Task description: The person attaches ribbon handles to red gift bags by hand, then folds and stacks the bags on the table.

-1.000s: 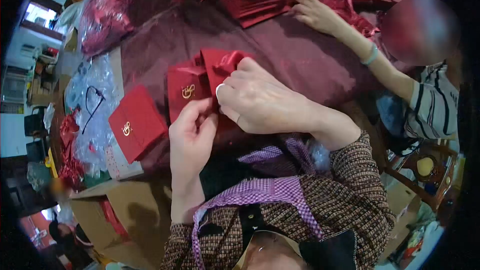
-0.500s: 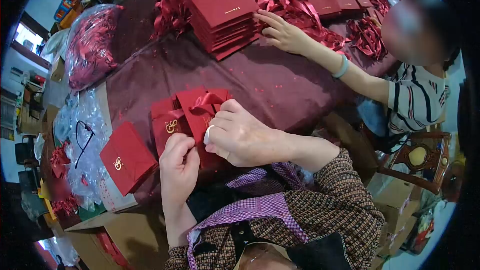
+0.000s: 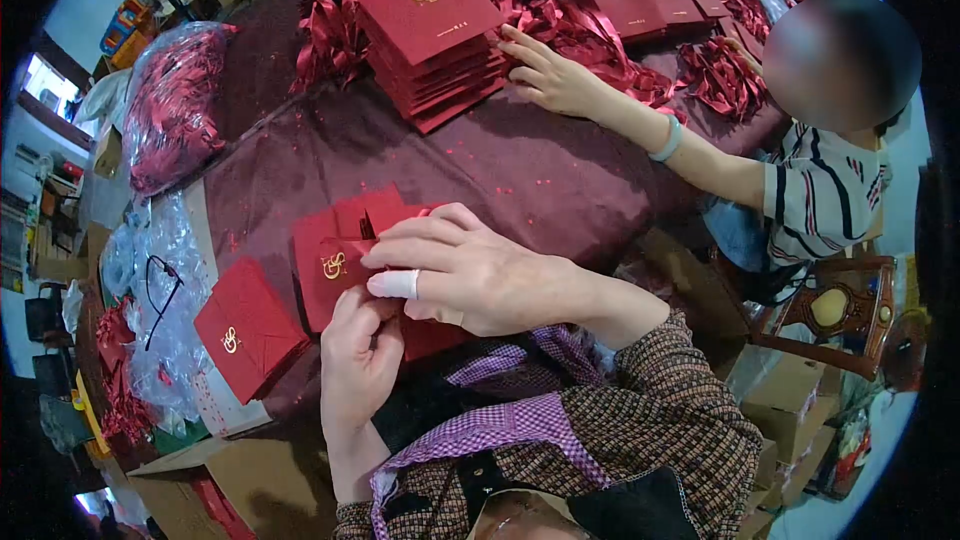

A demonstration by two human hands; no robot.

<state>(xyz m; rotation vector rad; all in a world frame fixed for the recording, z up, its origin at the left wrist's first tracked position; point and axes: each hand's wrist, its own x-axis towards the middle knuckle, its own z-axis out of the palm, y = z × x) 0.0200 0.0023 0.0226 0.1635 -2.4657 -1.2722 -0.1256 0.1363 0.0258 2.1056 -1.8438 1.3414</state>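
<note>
Several dark red paper gift bags with gold lettering lie before me. Over one red paper bag (image 3: pixel 436 338) my right hand (image 3: pixel 480 275) stretches its fingers to the left; a white cover sits on one finger. My left hand (image 3: pixel 360 345) is closed, thumb pressed to the curled fingers, at the bag's near left edge; its exact grip is partly hidden. Just beyond my hands another red bag (image 3: pixel 318 285) shows its gold logo. Left of my left hand is a small stack of folded red bags (image 3: pixel 255 335).
Across the table (image 3: pixel 560 180), a person's hand (image 3: pixel 550 70) touches a tall stack of red bags (image 3: pixel 430 15). Red ribbons (image 3: pixel 330 45) are heaped behind. A plastic sack of ribbons (image 3: pixel 180 105), clear plastic wrap (image 3: pixel 165 240) and glasses (image 3: pixel 163 295) lie left. A wooden chair (image 3: pixel 830 310) stands right.
My right hand has gone from a closed pinch near the ribbon to fingers stretched across the bag. The upright bag's front is now lower and largely covered by my hand.
</note>
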